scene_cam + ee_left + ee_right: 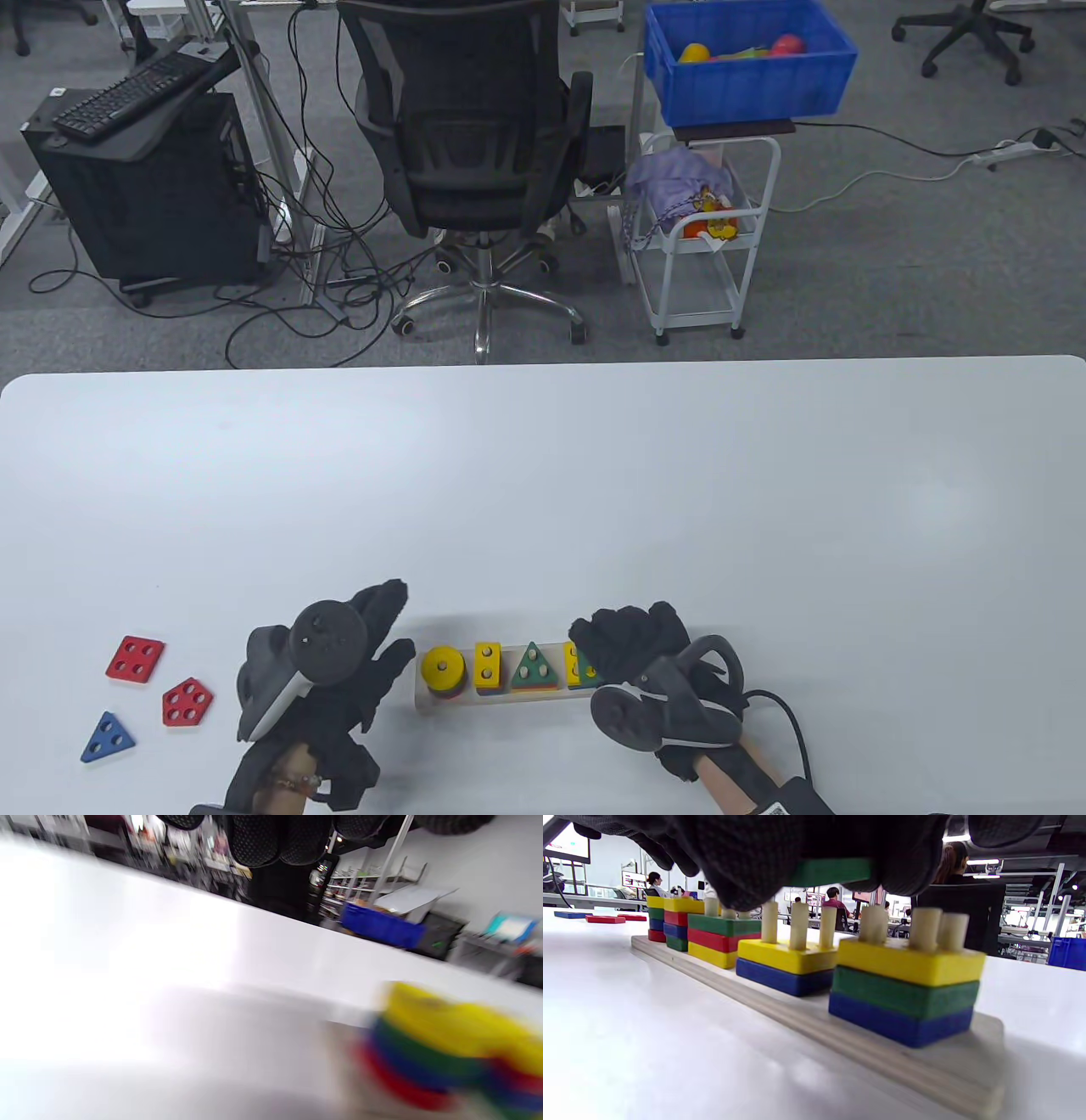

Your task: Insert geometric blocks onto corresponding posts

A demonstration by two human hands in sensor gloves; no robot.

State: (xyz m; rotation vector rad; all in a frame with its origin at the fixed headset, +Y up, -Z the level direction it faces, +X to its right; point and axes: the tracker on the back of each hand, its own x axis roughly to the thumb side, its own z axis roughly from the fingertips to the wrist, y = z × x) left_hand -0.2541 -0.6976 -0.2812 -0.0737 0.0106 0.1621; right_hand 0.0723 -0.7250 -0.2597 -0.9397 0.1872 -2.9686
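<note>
Both grips differ: right hand (814,853) pinches green block (831,871); left hand (339,671) empty, fingers straight.

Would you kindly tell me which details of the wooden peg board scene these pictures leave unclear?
- Table view: the right hand covers the right end of the wooden peg board, hiding the stacks there.
- Right wrist view: gloved fingers hide most of the green block they hold, so its shape is unreadable.
- Left wrist view: motion blur smears the yellow-topped round stack; the left hand is cut off by the top edge.
</note>
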